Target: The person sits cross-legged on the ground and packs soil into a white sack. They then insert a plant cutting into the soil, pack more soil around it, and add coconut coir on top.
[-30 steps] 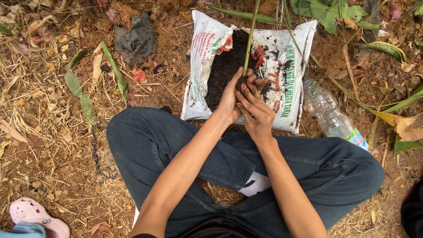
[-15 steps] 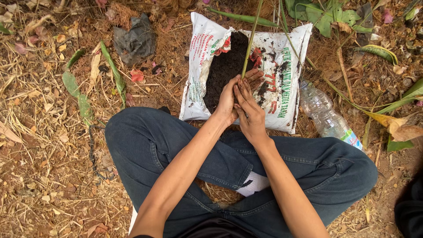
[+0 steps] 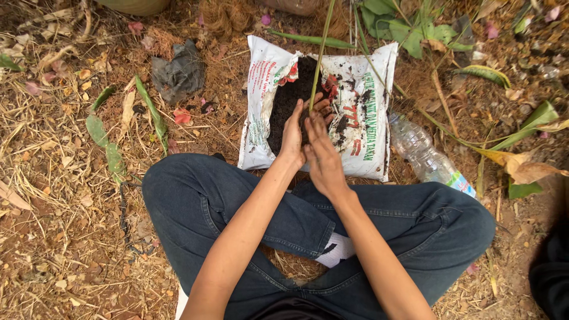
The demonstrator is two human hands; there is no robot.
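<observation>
I sit cross-legged in blue jeans on dry ground. In front of my knees lies a white printed plastic sack (image 3: 361,142), torn open, with dark soil (image 3: 284,106) spilling from it. My left hand (image 3: 292,133) and my right hand (image 3: 320,151) are pressed together over the soil, cupped around the base of a thin green stem (image 3: 320,53) that rises upright from between them. Soil clings to my fingers. What sits at the foot of the stem is hidden by my hands.
A clear plastic bottle (image 3: 424,155) lies beside the sack on the right. A crumpled grey rag (image 3: 178,72) lies at the upper left. Green leaves (image 3: 403,29), dry leaves and straw cover the ground. A dark shape (image 3: 551,266) sits at the right edge.
My hands have closed tighter together around the stem's base, fingers less spread. The view has shifted a little; the pink sandal at lower left is out of sight.
</observation>
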